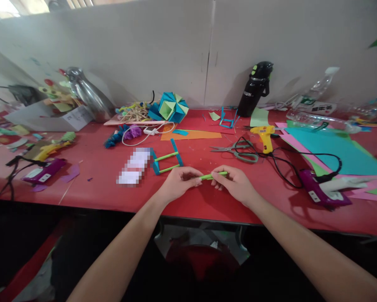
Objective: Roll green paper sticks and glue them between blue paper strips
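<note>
Both my hands pinch a thin light-green paper stick (206,177) just above the red table, near its front edge. My left hand (182,181) grips its left end with thumb and forefinger. Toward the other end, my right hand (231,182) is closed on the stick, and a bit of green pokes out above the fingers. Left of my hands lies a small frame of blue strips and green rods (167,157). Grey-handled scissors (239,152) rest beyond my right hand, with their blades pointing left.
A yellow glue gun (264,138) trails a black cord to a purple power strip (323,191) at right. Coloured paper sheets (342,147) lie behind it. At the back stand a black bottle (254,90), a paper polyhedron (171,107) and a metal jug (89,94).
</note>
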Available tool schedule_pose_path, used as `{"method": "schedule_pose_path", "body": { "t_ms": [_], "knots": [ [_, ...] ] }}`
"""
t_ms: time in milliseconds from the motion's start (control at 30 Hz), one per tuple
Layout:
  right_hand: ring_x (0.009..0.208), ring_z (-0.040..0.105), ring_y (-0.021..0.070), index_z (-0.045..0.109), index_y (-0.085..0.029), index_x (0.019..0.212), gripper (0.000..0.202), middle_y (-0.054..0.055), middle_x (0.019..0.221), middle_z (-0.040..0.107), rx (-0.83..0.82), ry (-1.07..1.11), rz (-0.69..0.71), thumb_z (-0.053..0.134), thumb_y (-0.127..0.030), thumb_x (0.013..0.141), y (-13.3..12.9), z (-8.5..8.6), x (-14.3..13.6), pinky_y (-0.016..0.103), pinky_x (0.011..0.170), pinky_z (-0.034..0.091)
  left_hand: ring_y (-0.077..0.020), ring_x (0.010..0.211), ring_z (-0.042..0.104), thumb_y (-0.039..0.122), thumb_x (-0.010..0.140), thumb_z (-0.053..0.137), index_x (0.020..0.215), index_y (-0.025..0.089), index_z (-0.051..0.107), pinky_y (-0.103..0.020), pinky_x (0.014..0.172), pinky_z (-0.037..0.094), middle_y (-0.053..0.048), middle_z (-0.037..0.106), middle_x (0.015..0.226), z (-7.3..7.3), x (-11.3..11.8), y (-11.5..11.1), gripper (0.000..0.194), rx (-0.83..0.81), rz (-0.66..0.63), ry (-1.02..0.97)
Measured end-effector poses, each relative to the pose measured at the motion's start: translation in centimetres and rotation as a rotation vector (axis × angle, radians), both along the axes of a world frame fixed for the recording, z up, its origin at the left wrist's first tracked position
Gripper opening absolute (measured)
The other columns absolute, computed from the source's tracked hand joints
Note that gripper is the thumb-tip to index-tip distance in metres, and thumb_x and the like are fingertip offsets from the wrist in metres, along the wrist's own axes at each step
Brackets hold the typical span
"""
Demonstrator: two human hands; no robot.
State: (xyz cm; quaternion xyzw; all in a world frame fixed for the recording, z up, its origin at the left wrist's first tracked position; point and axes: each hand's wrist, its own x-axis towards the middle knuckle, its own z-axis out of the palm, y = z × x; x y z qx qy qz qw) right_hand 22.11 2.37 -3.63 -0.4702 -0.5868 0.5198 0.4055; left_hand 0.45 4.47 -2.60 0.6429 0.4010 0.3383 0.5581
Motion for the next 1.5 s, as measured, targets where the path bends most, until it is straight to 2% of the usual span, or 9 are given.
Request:
{"method": "schedule_pose_path", "body": {
  "t_ms": [100,267,500,667,833,1033,1133,1300,1500],
  "knots": [
    [0.064,0.061,0.0135,0.061,-0.019,0.091,0.027,0.002,0.073,0.065,0.025,-0.005,0.0,0.063,-0.045,0.087,-0.1,0.1,0.2,0.027,0.061,0.052,-0.0177,0.078,0.071,0.037,0.078,0.075,0.095,0.015,0.073,-0.026,0.072,0.056,-0.008,0.075,0.085,0.4,0.1,-0.2,0.028,-0.022,-0.024,0.032],
    [0.07,0.062,0.0144,0.059,-0.02,0.092,0.022,0.002,0.081,0.064,0.064,-0.033,0.056,0.064,-0.041,0.087,-0.2,0.2,0.6,0.028,0.063,0.052,-0.0131,0.064,0.067,0.042,0.084,0.067,0.091,0.015,0.074,-0.02,0.055,0.052,-0.009,0.075,0.083,0.9,0.1,-0.3,0.029,-0.123,-0.089,0.11],
    [0.073,0.064,0.0158,0.056,-0.022,0.105,0.027,0.003,0.086,0.065,0.06,-0.017,0.054,0.065,-0.038,0.086,-0.5,0.6,0.4,0.031,0.068,0.054,-0.0162,0.073,0.07,0.033,0.083,0.069,0.099,0.015,0.073,-0.028,0.07,0.057,-0.008,0.073,0.086,1.3,0.3,-0.9,0.024,-0.186,-0.188,0.079],
    [0.092,0.064,0.0189,0.061,-0.024,0.108,0.021,0.005,0.102,0.065,0.298,-0.19,-0.005,0.063,-0.034,0.089,-1.3,2.7,0.3,0.033,0.083,0.053,-0.0174,0.084,0.069,0.026,0.086,0.065,0.095,0.017,0.071,-0.029,0.08,0.054,-0.005,0.074,0.088,1.6,0.8,-1.5,0.014,0.08,-0.13,0.124],
    [0.103,0.063,0.022,0.058,-0.027,0.125,0.034,0.008,0.118,0.063,0.468,-0.286,-0.036,0.06,-0.028,0.091,-2.1,4.1,0.3,0.038,0.092,0.052,-0.0159,0.083,0.065,0.025,0.086,0.065,0.091,0.017,0.068,-0.027,0.081,0.05,-0.003,0.071,0.087,1.1,1.7,-1.9,0.01,0.234,-0.06,0.17],
    [0.093,0.068,0.018,0.056,-0.026,0.126,0.036,0.004,0.104,0.068,0.52,-0.227,-0.093,0.061,-0.024,0.091,-2.5,3.6,-0.1,0.034,0.086,0.057,-0.0146,0.083,0.062,0.021,0.089,0.058,0.093,0.019,0.063,-0.027,0.08,0.047,-0.001,0.069,0.09,1.0,2.4,-2.2,0.006,0.361,-0.069,0.21],
    [0.09,0.069,0.0169,0.058,-0.026,0.124,0.034,0.003,0.102,0.069,0.646,-0.28,-0.154,0.063,-0.022,0.09,-2.5,3.3,-0.4,0.032,0.085,0.057,-0.0147,0.084,0.063,0.02,0.091,0.055,0.096,0.02,0.062,-0.026,0.078,0.047,-0.001,0.069,0.092,1.0,2.4,-2.2,0.008,0.414,-0.061,0.22],
    [0.094,0.068,0.0161,0.059,-0.025,0.12,0.033,0.004,0.103,0.071,0.884,-0.416,-0.159,0.063,-0.013,0.09,-2.6,2.5,-0.5,0.031,0.088,0.056,-0.0185,0.087,0.066,0.023,0.089,0.057,0.099,0.019,0.062,-0.029,0.078,0.048,-0.004,0.07,0.094,0.2,2.3,-2.2,0.012,0.495,-0.026,0.325],
    [0.091,0.068,0.0164,0.058,-0.025,0.124,0.038,0.004,0.1,0.07,0.887,-0.417,-0.219,0.065,-0.013,0.089,-2.6,1.8,-0.8,0.031,0.086,0.056,-0.0203,0.089,0.068,0.02,0.087,0.057,0.1,0.019,0.063,-0.031,0.079,0.05,-0.006,0.071,0.096,-0.2,2.3,-2.1,0.015,0.492,-0.029,0.37]
  ]
}}
